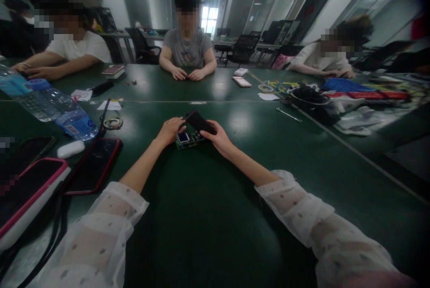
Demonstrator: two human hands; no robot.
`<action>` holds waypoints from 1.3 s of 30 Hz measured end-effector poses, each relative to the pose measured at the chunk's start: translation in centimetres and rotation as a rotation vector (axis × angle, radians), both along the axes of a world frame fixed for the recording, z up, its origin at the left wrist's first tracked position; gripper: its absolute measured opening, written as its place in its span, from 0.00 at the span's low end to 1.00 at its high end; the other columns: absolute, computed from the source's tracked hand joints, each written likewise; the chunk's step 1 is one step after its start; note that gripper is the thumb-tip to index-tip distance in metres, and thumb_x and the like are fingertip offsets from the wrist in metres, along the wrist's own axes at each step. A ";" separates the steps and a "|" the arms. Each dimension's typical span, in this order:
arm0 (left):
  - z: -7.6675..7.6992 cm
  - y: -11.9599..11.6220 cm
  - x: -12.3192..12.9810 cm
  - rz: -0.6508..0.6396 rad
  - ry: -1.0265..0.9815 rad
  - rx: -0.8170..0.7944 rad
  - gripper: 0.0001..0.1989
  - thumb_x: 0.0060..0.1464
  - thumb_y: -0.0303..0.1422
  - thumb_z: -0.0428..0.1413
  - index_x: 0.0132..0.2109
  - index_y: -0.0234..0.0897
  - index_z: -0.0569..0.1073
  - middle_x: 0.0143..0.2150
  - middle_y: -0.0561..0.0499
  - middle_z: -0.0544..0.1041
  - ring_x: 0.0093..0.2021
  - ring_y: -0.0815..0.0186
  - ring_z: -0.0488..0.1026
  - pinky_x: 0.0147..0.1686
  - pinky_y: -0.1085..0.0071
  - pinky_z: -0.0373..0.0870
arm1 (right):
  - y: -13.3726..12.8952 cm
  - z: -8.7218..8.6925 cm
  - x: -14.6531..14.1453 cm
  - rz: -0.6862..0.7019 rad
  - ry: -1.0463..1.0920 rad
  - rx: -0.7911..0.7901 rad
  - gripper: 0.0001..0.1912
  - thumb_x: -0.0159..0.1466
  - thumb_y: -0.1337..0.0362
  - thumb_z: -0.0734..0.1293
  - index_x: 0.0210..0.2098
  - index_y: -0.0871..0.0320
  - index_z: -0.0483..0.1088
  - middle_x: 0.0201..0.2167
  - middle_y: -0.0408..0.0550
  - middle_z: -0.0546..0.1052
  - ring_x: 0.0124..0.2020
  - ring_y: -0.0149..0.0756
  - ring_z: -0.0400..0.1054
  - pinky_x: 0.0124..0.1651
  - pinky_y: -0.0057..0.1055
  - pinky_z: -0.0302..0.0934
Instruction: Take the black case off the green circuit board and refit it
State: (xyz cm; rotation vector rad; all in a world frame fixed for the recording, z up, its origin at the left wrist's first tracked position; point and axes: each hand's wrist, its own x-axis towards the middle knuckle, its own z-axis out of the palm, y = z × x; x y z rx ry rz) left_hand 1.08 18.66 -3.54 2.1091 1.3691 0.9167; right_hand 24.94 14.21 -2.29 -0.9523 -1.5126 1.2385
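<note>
A green circuit board (188, 144) with a small screen lies on the dark green table in front of me. My right hand (217, 138) grips a flat black rectangular piece (200, 122), thumb on its near side, and holds it tilted above the board's right part. Whether this piece is a cover or a phone I cannot make out. My left hand (171, 131) rests at the board's left side, fingers stretched and slightly apart; the fingertips reach towards the board's back edge. The black piece and my right fingers hide part of the board.
Water bottles (72, 118), a white case (70, 149), a red-edged phone (96, 167) and a pink-edged device (30, 194) crowd the left. A wrench (289, 115), cables and plastic bags (358, 120) lie to the right. Several people sit around the table (208, 216).
</note>
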 end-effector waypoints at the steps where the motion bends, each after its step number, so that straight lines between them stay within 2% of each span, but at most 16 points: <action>1: 0.0 0.0 0.1 -0.001 0.060 0.026 0.15 0.59 0.39 0.54 0.51 0.40 0.74 0.59 0.41 0.72 0.65 0.50 0.60 0.65 0.48 0.48 | 0.0 -0.1 -0.1 -0.015 0.006 -0.006 0.33 0.55 0.52 0.74 0.55 0.52 0.60 0.56 0.52 0.68 0.57 0.43 0.64 0.61 0.43 0.61; 4: 0.0 0.0 0.1 0.004 0.158 0.066 0.16 0.61 0.39 0.52 0.53 0.39 0.73 0.60 0.40 0.70 0.64 0.49 0.60 0.65 0.48 0.49 | -0.2 0.1 -0.1 -0.041 -0.025 0.030 0.32 0.55 0.51 0.73 0.54 0.53 0.60 0.55 0.53 0.68 0.56 0.43 0.65 0.60 0.44 0.60; 9: -0.1 -0.1 0.1 0.018 0.247 0.101 0.19 0.63 0.40 0.50 0.57 0.40 0.70 0.64 0.42 0.67 0.66 0.51 0.59 0.66 0.49 0.48 | 0.4 0.4 0.8 -0.161 -0.189 0.220 0.32 0.53 0.51 0.74 0.52 0.54 0.61 0.51 0.51 0.70 0.53 0.45 0.65 0.60 0.47 0.59; 11: 0.1 -0.1 0.1 0.009 0.260 0.095 0.20 0.63 0.41 0.49 0.58 0.39 0.69 0.65 0.41 0.65 0.67 0.50 0.58 0.65 0.47 0.48 | 0.9 0.1 1.3 -0.272 -0.214 0.210 0.32 0.54 0.51 0.73 0.52 0.54 0.60 0.51 0.52 0.70 0.53 0.46 0.65 0.60 0.48 0.58; 14: 0.2 -0.3 0.0 0.001 0.272 0.085 0.20 0.64 0.41 0.48 0.59 0.40 0.69 0.66 0.42 0.64 0.67 0.49 0.57 0.65 0.45 0.48 | 1.4 -0.5 1.7 -0.424 -0.222 0.113 0.32 0.55 0.51 0.71 0.54 0.54 0.58 0.51 0.54 0.69 0.53 0.47 0.65 0.59 0.50 0.58; 16: 0.3 -0.3 0.0 0.005 0.268 0.082 0.20 0.64 0.41 0.48 0.59 0.41 0.69 0.66 0.43 0.65 0.67 0.50 0.57 0.65 0.45 0.48 | 1.5 -0.8 1.8 -0.440 -0.234 0.105 0.33 0.55 0.52 0.71 0.54 0.54 0.57 0.51 0.54 0.69 0.53 0.48 0.65 0.59 0.50 0.58; 20: 0.3 -0.4 0.0 0.002 0.247 0.080 0.19 0.64 0.40 0.49 0.59 0.40 0.69 0.66 0.42 0.65 0.67 0.49 0.57 0.65 0.45 0.47 | 1.7 -1.4 1.7 -0.424 -0.289 0.197 0.31 0.54 0.57 0.71 0.53 0.55 0.58 0.51 0.56 0.69 0.54 0.49 0.65 0.59 0.51 0.58; 25: 0.1 -0.2 0.0 0.002 0.240 0.082 0.19 0.64 0.40 0.49 0.58 0.40 0.69 0.66 0.42 0.65 0.67 0.48 0.57 0.65 0.45 0.47 | 2.3 -2.4 2.0 -0.511 -0.442 0.301 0.28 0.55 0.59 0.69 0.53 0.54 0.59 0.50 0.56 0.68 0.54 0.52 0.63 0.57 0.58 0.57; 29: 0.0 -0.1 0.0 0.005 0.283 0.089 0.20 0.64 0.41 0.48 0.60 0.40 0.68 0.67 0.41 0.64 0.67 0.48 0.56 0.65 0.44 0.48 | 1.1 -1.3 1.4 -0.608 -0.524 0.395 0.30 0.58 0.59 0.67 0.58 0.55 0.56 0.55 0.60 0.64 0.59 0.56 0.58 0.58 0.61 0.55; 30: 0.0 -0.1 0.0 0.006 0.287 0.092 0.20 0.64 0.41 0.48 0.60 0.40 0.68 0.67 0.41 0.64 0.67 0.49 0.56 0.65 0.45 0.48 | 0.6 -0.7 1.2 -0.605 -0.539 0.437 0.31 0.59 0.60 0.66 0.59 0.55 0.55 0.58 0.60 0.63 0.60 0.56 0.56 0.59 0.61 0.54; 32: 0.0 -0.1 0.0 0.008 0.291 0.102 0.20 0.64 0.41 0.48 0.60 0.40 0.68 0.66 0.42 0.64 0.67 0.49 0.57 0.65 0.46 0.49 | -0.7 0.6 0.6 -0.517 -0.569 0.553 0.29 0.62 0.61 0.64 0.61 0.54 0.54 0.61 0.59 0.61 0.64 0.54 0.54 0.62 0.59 0.51; 35: 0.0 -0.2 0.1 0.014 0.301 0.116 0.20 0.64 0.41 0.48 0.59 0.41 0.69 0.66 0.42 0.65 0.67 0.51 0.58 0.64 0.48 0.51 | -2.2 2.1 -0.1 -0.343 -0.648 0.678 0.27 0.65 0.62 0.61 0.63 0.48 0.54 0.65 0.51 0.60 0.69 0.50 0.49 0.68 0.59 0.39; 37: -0.1 -0.2 0.1 0.017 0.305 0.122 0.20 0.64 0.41 0.48 0.59 0.41 0.69 0.66 0.42 0.65 0.67 0.51 0.58 0.64 0.49 0.51 | -2.7 2.6 -0.4 -0.204 -0.683 0.708 0.26 0.67 0.62 0.59 0.64 0.47 0.54 0.67 0.48 0.59 0.70 0.47 0.46 0.70 0.58 0.35; 39: -0.1 -0.1 0.1 0.018 0.299 0.124 0.20 0.64 0.42 0.48 0.59 0.41 0.69 0.66 0.42 0.65 0.67 0.52 0.58 0.65 0.50 0.51 | -2.7 2.6 -0.5 -0.039 -0.704 0.717 0.26 0.68 0.61 0.59 0.65 0.47 0.54 0.68 0.47 0.58 0.71 0.45 0.45 0.71 0.55 0.36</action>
